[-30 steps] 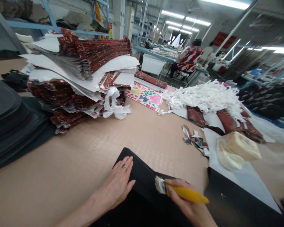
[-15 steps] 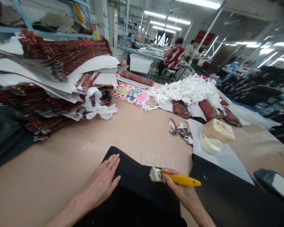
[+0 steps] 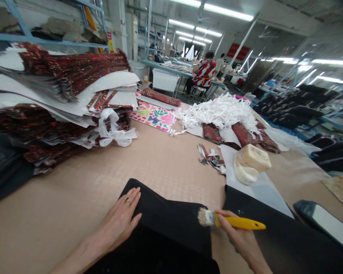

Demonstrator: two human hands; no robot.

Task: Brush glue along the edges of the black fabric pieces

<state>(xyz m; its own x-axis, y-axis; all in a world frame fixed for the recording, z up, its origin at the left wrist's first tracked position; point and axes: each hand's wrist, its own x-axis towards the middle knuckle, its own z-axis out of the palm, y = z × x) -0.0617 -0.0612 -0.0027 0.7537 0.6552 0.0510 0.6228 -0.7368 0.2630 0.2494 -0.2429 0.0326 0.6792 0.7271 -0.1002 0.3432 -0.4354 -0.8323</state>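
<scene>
Holding the yellow-handled brush [image 3: 231, 221] in my right hand [image 3: 240, 239], fingers wrapped round the handle, I have its pale bristles at the right edge of the black piece [image 3: 165, 217] that lies flat on the tan table [image 3: 74, 198], at the near edge right in front of me. My left hand [image 3: 120, 220] lies open and flat on the left corner of that piece, fingers spread, pinning it down.

To do this well, I judge the strokes should run along the edge, light and even, with the left palm pressing so the piece cannot slide or curl. The piece is matte black with a straight far edge and squared corners, and I see no sheen on it from here.

Just right of the black piece lies a second black sheet [image 3: 274, 236]. Beyond that one sits a cream roll [image 3: 251, 161] on white paper. Farther from the black piece, a heap of white strips [image 3: 220, 112] and a floral panel [image 3: 154, 116]. To its far left, tall stacks of red patterned pieces [image 3: 60, 87]. A person [image 3: 204, 72] sits at another table well beyond.
</scene>
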